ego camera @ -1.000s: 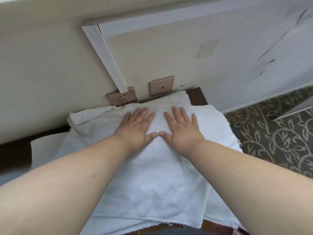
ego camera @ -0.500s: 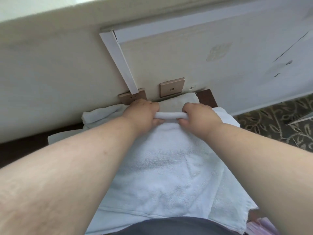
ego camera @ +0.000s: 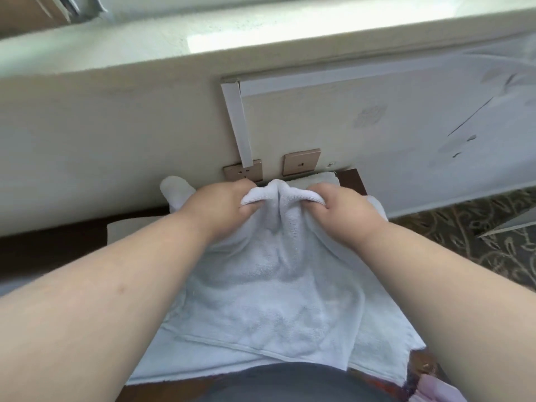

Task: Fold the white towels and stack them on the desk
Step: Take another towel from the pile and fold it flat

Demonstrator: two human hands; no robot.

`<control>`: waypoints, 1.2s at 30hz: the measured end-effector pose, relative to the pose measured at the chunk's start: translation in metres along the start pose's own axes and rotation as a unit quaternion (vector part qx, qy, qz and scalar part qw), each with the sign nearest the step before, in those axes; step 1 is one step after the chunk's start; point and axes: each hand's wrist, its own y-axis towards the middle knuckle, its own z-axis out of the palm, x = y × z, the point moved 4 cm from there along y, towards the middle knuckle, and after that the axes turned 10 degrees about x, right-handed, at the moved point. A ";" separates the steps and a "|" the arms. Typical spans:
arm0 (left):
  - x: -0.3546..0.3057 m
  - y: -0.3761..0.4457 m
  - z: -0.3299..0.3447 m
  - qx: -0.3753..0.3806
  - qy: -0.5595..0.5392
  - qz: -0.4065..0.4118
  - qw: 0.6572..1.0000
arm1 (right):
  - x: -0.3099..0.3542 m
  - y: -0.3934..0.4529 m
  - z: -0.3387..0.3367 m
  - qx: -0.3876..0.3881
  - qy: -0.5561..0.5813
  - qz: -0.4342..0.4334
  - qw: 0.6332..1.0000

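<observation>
A: Where are the hands?
B: Both are at the far edge of the top white towel [ego camera: 269, 291]. The left hand [ego camera: 223, 207] has its grip clamped on a bunched fold of that edge, fingers curled over it. The right hand [ego camera: 345, 210] is clamped on the same edge, just to the right.

A: And the cloth between them?
B: It rises in a small peak between the two fists, and creases run from there toward the near side.

A: Where does the towel lie?
B: On the dark worktop [ego camera: 58, 250], over more white towels [ego camera: 385, 340] that spread wider beneath it. The near hem reaches the person's dark clothing at the bottom.

A: What is behind it?
B: A pale wall with two tan socket plates [ego camera: 301, 161], just beyond the fists. Patterned carpet [ego camera: 493, 236] shows at right.
</observation>
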 end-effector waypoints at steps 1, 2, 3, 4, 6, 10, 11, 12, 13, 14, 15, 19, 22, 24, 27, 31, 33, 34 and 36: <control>-0.004 -0.015 -0.006 -0.008 -0.030 -0.002 1.000 | 0.017 -0.008 -0.001 0.008 0.025 -0.019 0.999; -0.008 -0.030 -0.011 -0.015 -0.059 -0.006 0.998 | 0.035 -0.015 -0.002 0.014 0.045 -0.038 0.998; -0.011 -0.045 -0.016 -0.025 -0.086 -0.012 0.996 | 0.051 -0.023 -0.001 0.016 0.061 -0.053 0.997; -0.012 -0.060 -0.022 -0.039 -0.112 -0.019 0.993 | 0.067 -0.030 -0.001 0.013 0.074 -0.066 0.995; -0.009 -0.089 -0.035 -0.077 -0.153 -0.032 0.985 | 0.098 -0.040 -0.001 0.001 0.096 -0.084 0.992; 0.008 -0.142 -0.065 -0.153 -0.163 -0.062 0.973 | 0.162 -0.053 -0.001 -0.008 0.137 -0.126 0.982; 0.016 -0.157 -0.073 -0.169 -0.166 -0.065 0.969 | 0.182 -0.056 0.002 -0.008 0.141 -0.143 0.980; 0.024 -0.173 -0.080 -0.185 -0.170 -0.067 0.966 | 0.202 -0.061 0.007 -0.007 0.141 -0.158 0.977; 0.034 -0.190 -0.087 -0.200 -0.170 -0.068 0.962 | 0.222 -0.066 0.013 -0.005 0.139 -0.170 0.975; 0.044 -0.207 -0.092 -0.214 -0.167 -0.071 0.960 | 0.241 -0.073 0.020 -0.002 0.136 -0.182 0.974; 0.056 -0.225 -0.096 -0.228 -0.164 -0.076 0.957 | 0.260 -0.080 0.028 0.001 0.132 -0.190 0.973; 0.103 -0.302 -0.102 -0.260 -0.160 -0.102 0.947 | 0.330 -0.105 0.073 0.008 0.106 -0.206 0.973; 0.140 -0.360 -0.109 -0.276 -0.159 -0.107 0.942 | 0.386 -0.129 0.109 -0.006 0.083 -0.225 0.971; 0.164 -0.401 -0.116 -0.286 -0.149 -0.111 0.940 | 0.425 -0.147 0.133 -0.017 0.087 -0.234 0.968; 0.201 -0.463 -0.124 -0.308 -0.129 -0.118 0.935 | 0.480 -0.171 0.167 -0.020 0.089 -0.260 0.961; 0.247 -0.538 -0.128 -0.340 -0.107 -0.138 0.924 | 0.547 -0.198 0.210 -0.008 0.080 -0.304 0.949; 0.268 -0.569 -0.128 -0.351 -0.093 -0.158 0.918 | 0.575 -0.207 0.229 0.002 0.079 -0.321 0.944; 0.279 -0.581 -0.129 -0.358 -0.089 -0.167 0.914 | 0.588 -0.210 0.237 0.007 0.080 -0.330 0.940; 0.297 -0.603 -0.132 -0.368 -0.080 -0.185 0.907 | 0.614 -0.213 0.253 0.015 0.081 -0.346 0.935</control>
